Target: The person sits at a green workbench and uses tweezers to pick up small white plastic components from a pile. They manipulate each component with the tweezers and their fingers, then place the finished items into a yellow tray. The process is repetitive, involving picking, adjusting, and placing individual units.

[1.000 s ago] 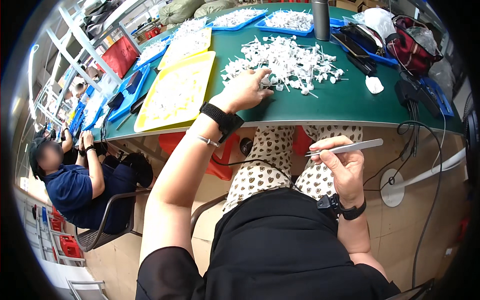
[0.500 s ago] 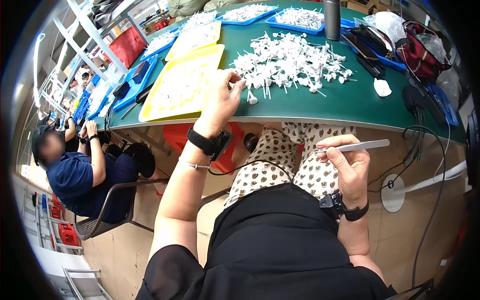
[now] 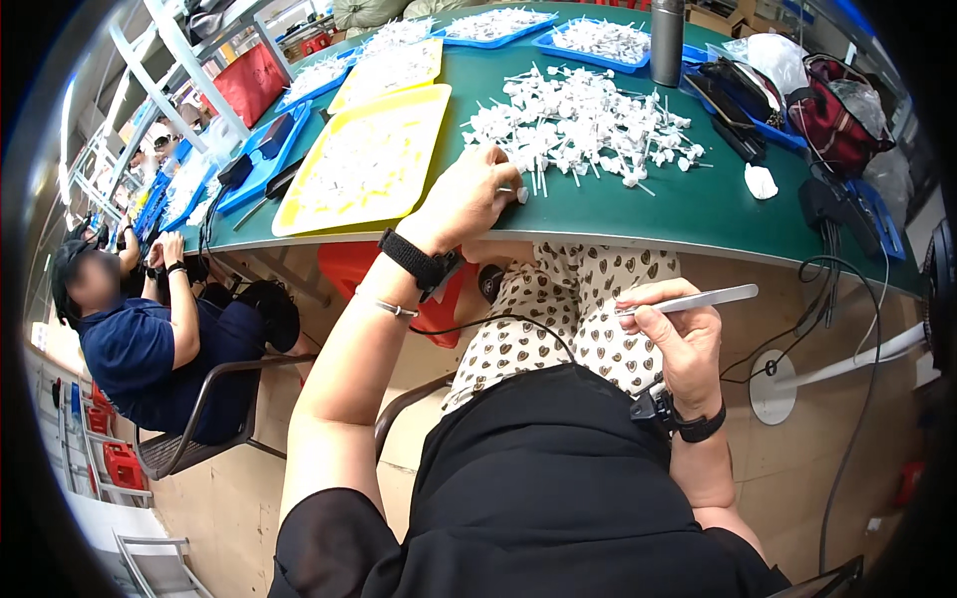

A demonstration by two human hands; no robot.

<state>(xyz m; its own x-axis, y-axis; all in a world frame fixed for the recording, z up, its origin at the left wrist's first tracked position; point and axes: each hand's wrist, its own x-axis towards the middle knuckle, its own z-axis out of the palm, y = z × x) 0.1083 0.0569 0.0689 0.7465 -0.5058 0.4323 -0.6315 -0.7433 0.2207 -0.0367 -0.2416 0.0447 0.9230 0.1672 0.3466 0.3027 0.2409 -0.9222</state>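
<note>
My left hand (image 3: 469, 199) is at the table's near edge, with its fingers curled in a pinch at a small white stemmed piece (image 3: 521, 195). Part of that piece is hidden behind the fingers. Just beyond lies a large heap of similar white stemmed pieces (image 3: 588, 125). In my right hand (image 3: 688, 344), held over my lap, are silver tweezers (image 3: 713, 297), gripped between thumb and fingers. The tips of the tweezers point left, and I cannot make out anything between them. Left of my left hand sits a yellow tray (image 3: 429, 149) with small white parts in it.
Blue trays (image 3: 598, 62) of white pieces line the far side of the green table (image 3: 738, 204). A grey cylindrical flask (image 3: 667, 45), a dark red bag (image 3: 842, 105) and a crumpled white wad (image 3: 761, 181) are at the right. Cables (image 3: 832, 244) hang there. A seated person (image 3: 150, 329) works at left.
My left hand has come down and right onto the loose white piece beside the heap, which has shifted slightly right. My right hand still holds the tweezers, in much the same place.
</note>
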